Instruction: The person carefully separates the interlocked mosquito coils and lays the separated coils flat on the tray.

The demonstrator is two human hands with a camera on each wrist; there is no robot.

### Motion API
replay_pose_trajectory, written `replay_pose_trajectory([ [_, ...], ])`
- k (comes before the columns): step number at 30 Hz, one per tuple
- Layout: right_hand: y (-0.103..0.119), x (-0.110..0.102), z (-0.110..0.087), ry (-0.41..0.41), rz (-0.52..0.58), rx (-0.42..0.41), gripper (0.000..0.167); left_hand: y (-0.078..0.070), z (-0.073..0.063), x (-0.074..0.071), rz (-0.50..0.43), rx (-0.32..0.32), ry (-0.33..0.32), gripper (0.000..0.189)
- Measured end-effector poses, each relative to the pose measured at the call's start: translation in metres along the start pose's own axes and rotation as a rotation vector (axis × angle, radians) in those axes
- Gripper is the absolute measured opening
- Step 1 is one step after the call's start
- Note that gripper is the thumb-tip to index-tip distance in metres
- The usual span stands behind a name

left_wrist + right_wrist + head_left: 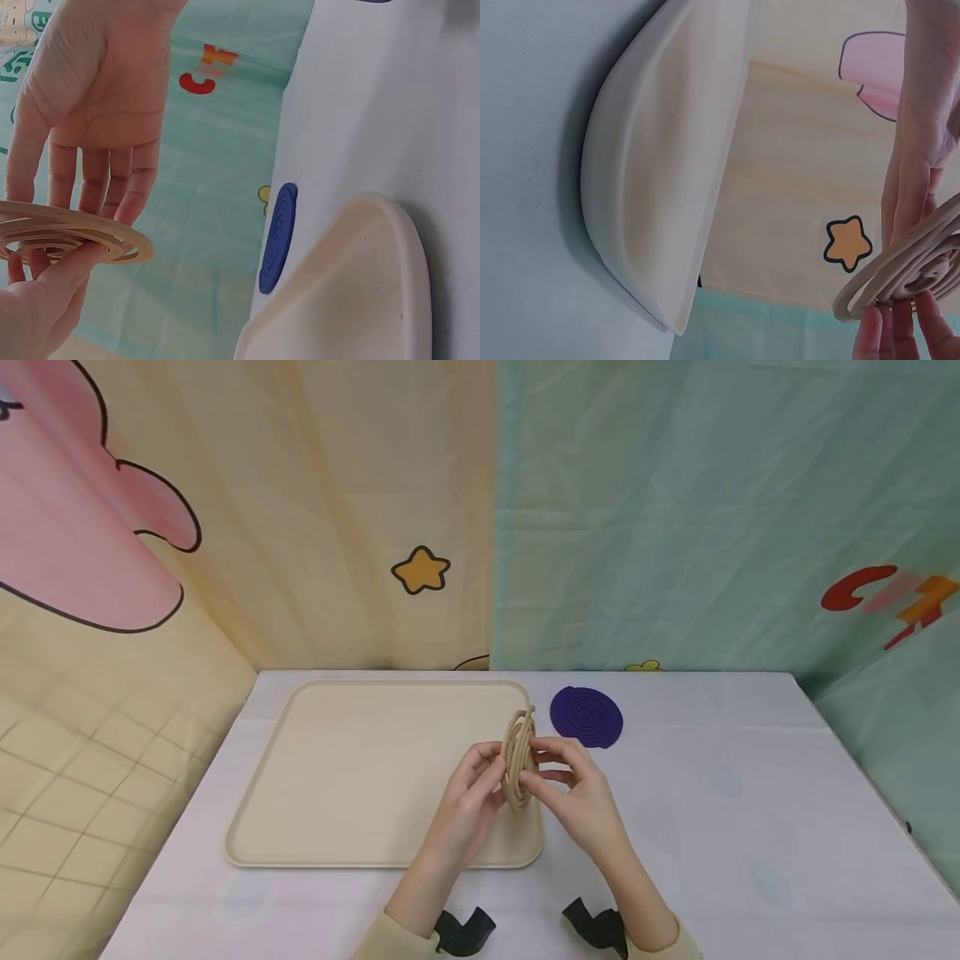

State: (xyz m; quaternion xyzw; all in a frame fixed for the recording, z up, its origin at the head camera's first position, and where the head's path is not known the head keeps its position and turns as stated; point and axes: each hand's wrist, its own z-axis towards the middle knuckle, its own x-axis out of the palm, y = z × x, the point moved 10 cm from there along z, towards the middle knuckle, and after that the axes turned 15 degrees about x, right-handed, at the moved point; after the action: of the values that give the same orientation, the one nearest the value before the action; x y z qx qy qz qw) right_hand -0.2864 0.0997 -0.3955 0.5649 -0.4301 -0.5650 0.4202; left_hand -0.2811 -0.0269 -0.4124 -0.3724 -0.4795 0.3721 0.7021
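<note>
A beige coiled cord (517, 764), wound in a loose flat spiral, is held up on edge over the right side of a beige tray (352, 777). My left hand (468, 797) pinches its left side between thumb and fingers. From the right, my right hand (573, 785) grips the opposite side, thumb nearer me. In the left wrist view the coiled cord (75, 225) shows gaps between its rings, with both hands on it. The right wrist view shows the same coiled cord (900, 277) tilted, partly cut off by the frame edge.
A dark purple spiral coil (587, 717) lies flat on the white table (712, 827), just right of the tray's back corner. The tray has a low raised rim. Printed curtains (675, 510) hang behind the table and along its sides.
</note>
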Motion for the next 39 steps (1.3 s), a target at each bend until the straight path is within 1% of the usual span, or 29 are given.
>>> replay_pose_trajectory([
  [5,0.008,-0.002,-0.003,-0.074,-0.085,-0.080,0.043,0.000,-0.001,0.001,-0.025,0.005,-0.002,0.031],
  [7,0.011,-0.002,-0.004,-0.092,-0.095,-0.108,0.044,0.000,0.000,0.001,-0.024,0.009,0.000,0.032],
  [9,0.013,-0.002,-0.005,-0.098,-0.098,-0.131,0.043,0.000,0.000,0.000,-0.029,0.009,0.002,0.032],
  [16,0.015,-0.002,-0.006,-0.108,-0.100,-0.165,0.044,0.003,-0.001,-0.001,-0.055,-0.014,0.003,0.028],
  [19,0.013,-0.002,-0.004,-0.109,-0.092,-0.150,0.049,0.006,-0.001,-0.002,-0.059,-0.031,0.007,0.027],
  [22,0.008,-0.001,-0.002,-0.108,-0.084,-0.114,0.053,0.009,-0.001,-0.002,-0.059,-0.049,0.009,0.027],
  [25,0.004,-0.001,-0.001,-0.103,-0.076,-0.083,0.055,0.013,-0.001,-0.002,-0.065,-0.065,0.006,0.027],
  [32,0.001,0.000,0.000,-0.096,-0.079,-0.089,0.057,0.016,0.000,-0.003,-0.056,-0.070,-0.007,0.027],
  [39,-0.002,0.001,0.000,-0.064,-0.045,-0.089,0.057,0.014,0.001,0.001,0.025,-0.044,0.073,0.031],
])
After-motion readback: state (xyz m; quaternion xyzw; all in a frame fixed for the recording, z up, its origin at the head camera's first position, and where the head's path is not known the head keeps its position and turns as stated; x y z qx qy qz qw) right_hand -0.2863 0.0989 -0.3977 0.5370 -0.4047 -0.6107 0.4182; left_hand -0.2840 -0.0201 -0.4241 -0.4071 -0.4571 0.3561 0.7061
